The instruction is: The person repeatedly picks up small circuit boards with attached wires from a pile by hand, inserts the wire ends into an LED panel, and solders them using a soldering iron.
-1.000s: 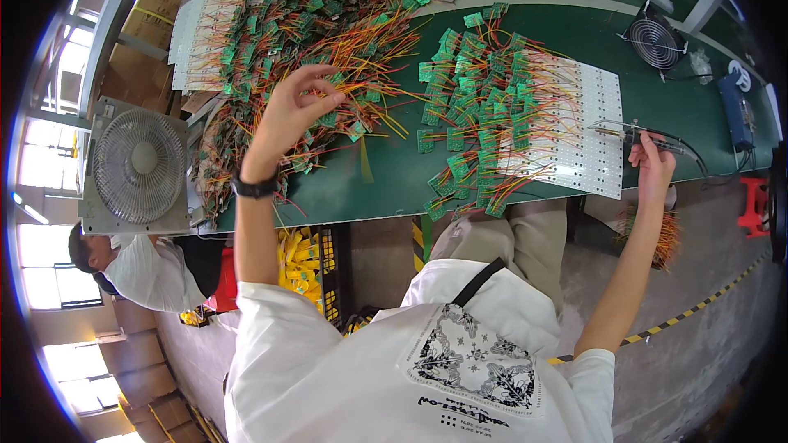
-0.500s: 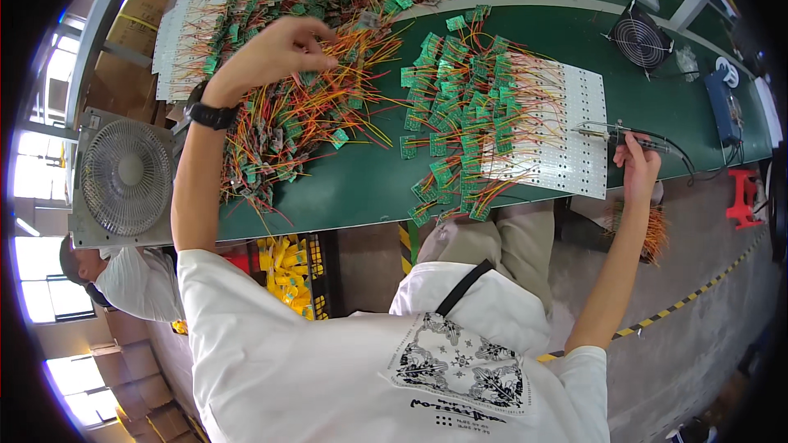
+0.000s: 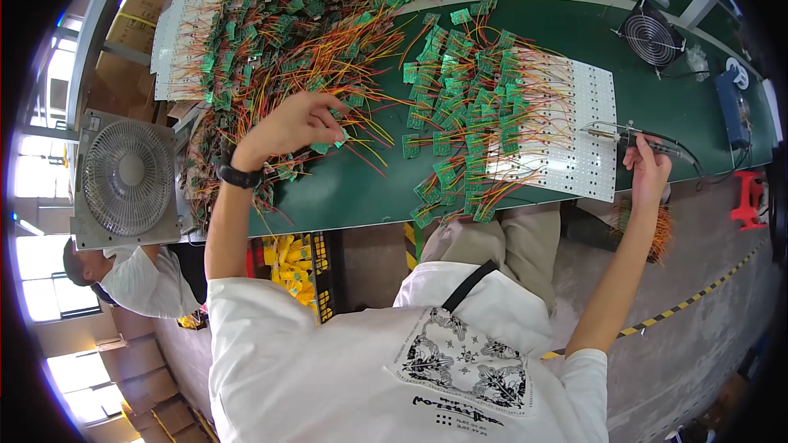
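Panel [image 3: 589, 102] lies between the hands, nearer the right hand [image 3: 649, 171], which grips a soldering iron [image 3: 669, 149] pointing left; the left hand [image 3: 297, 125] has fingertips at a green board [image 3: 340, 142], pinch unclear.

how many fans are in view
2: a large grey fan by the green bench's left end, and a small black fan on the bench at the upper right. Others could be hidden.

A wide camera on the head looks down from nearby at the shirt [image 3: 328, 369], left hand [image 3: 297, 125], right hand [image 3: 648, 168] and worktop [image 3: 353, 189].
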{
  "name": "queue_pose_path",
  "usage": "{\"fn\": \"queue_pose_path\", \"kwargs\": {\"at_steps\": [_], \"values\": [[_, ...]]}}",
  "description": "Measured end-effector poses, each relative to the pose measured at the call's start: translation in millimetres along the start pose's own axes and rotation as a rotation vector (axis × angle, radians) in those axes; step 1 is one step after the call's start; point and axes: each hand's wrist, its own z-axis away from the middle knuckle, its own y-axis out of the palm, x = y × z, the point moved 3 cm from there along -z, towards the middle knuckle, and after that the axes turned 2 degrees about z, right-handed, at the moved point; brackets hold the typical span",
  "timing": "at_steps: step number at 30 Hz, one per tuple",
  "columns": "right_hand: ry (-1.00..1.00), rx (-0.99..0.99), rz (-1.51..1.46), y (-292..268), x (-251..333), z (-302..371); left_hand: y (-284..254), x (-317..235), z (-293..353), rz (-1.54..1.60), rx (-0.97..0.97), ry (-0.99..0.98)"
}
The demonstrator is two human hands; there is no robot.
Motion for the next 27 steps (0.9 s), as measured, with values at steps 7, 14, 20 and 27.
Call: {"fn": "queue_pose_path", "kwargs": {"at_steps": [7, 14, 20, 27], "values": [[-0.005, -0.003, 0.001, 1.6, 0.1, -1.6, 34.5, 22.8, 23.8, -0.188, -0.143, -0.023], [-0.013, -0.008, -0.006, 1.3, -0.9, -1.6, 44.0, 11.6, 49.0, -0.398, 0.053, 0.255], [-0.010, -0.025, -0.014, 3.7, -0.8, 0.5, 45.5, -6.2, 49.2, 0.058, 0.026, 0.114], [-0.010, -0.018, -0.017, 3.8, 6.7, -0.6, 91.5, -34.0, 10.2, 0.329, 0.101, 0.269]]}}
